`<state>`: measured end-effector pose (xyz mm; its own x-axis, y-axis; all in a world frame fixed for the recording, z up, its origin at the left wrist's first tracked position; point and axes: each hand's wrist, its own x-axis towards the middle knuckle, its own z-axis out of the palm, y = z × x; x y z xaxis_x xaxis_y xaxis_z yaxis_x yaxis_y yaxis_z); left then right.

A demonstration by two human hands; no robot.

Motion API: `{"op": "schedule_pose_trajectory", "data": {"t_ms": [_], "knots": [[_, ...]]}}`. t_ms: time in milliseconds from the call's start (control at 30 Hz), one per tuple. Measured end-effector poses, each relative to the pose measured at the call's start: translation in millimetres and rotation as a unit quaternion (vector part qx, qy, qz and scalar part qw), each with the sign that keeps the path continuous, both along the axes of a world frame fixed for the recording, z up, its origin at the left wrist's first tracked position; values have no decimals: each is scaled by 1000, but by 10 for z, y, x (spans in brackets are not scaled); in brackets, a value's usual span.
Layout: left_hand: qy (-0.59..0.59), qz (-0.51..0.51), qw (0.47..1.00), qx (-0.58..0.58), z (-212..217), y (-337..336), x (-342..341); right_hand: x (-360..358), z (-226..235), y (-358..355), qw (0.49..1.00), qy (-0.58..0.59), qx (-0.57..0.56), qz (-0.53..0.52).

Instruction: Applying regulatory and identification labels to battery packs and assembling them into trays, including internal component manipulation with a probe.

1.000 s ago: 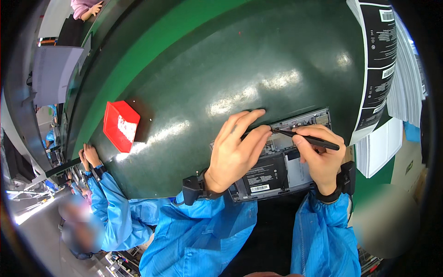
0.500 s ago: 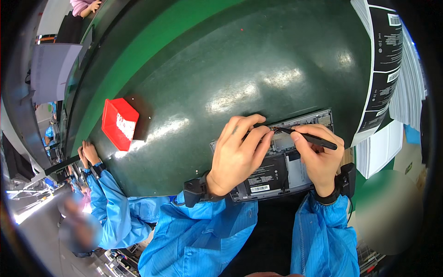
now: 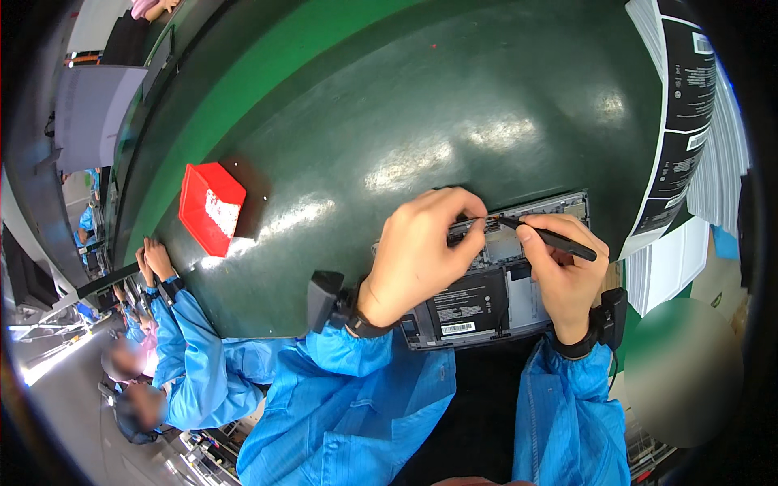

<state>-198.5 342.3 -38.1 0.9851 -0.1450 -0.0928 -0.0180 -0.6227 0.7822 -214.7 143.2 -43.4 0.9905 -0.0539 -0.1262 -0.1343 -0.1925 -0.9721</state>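
An opened laptop base lies on the table in front of me, its inner parts bare. A black battery pack with white print fills much of its near side. My left hand rests over its far left part, thumb and forefinger pinched together at the far edge; what is between them is hidden. In my right hand is a pair of black tweezers. Their tip points left, close to the left fingertips over the far edge of the laptop base.
A red bin with small white pieces stands on the green table to the left. Tall stacks of printed sheets are at the right. Another person's hands rest on the table edge at far left.
My left hand has tightened into a closer pinch, its fingers curling and its wrist turning. The tweezers' tip has moved slightly to the right and up.
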Motion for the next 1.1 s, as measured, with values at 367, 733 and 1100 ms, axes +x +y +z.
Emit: {"op": "schedule_pose_trajectory", "data": {"t_ms": [367, 733, 1100], "knots": [[-251, -172, 906, 295, -55, 6, -390, -55, -46, -91, 994, -104, 1, -28], [-291, -152, 929, 171, -245, 153, -375, 8, -61, -12, 989, -113, -55, 80], [-292, -153, 928, 176, -232, 139, -371, 10, -71, 6, 984, -124, -92, 91]]}}
